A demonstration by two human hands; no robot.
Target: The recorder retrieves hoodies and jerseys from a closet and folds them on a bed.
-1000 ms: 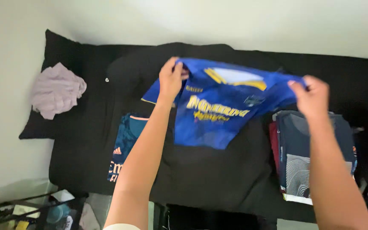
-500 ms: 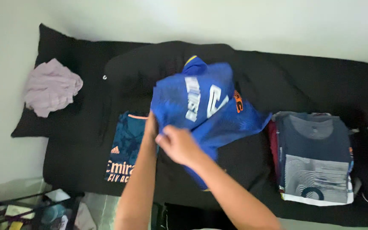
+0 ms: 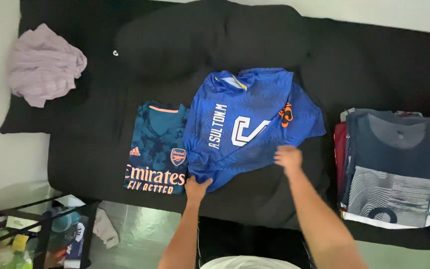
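A bright blue sports jersey [image 3: 255, 119] with white lettering lies on the black bedding [image 3: 100, 149], folded lengthwise with its collar at the far end. My left hand [image 3: 196, 188] pinches its near left corner. My right hand [image 3: 288, 158] grips the near hem on the right side. Next to the blue one, on the left, lies a folded teal jersey [image 3: 156, 149] with orange print, touching its edge.
A stack of folded shirts [image 3: 391, 169], a dark navy one on top, sits at the right. A crumpled pink garment [image 3: 43, 65] lies on a black pillow [image 3: 36, 114] at far left. A black shelf [image 3: 31, 234] with bottles stands at the lower left, beside the bed edge.
The blue jersey was held up spread in the air, then folded in half between my hands; now it lies flat on the bed with both hands at its near hem.
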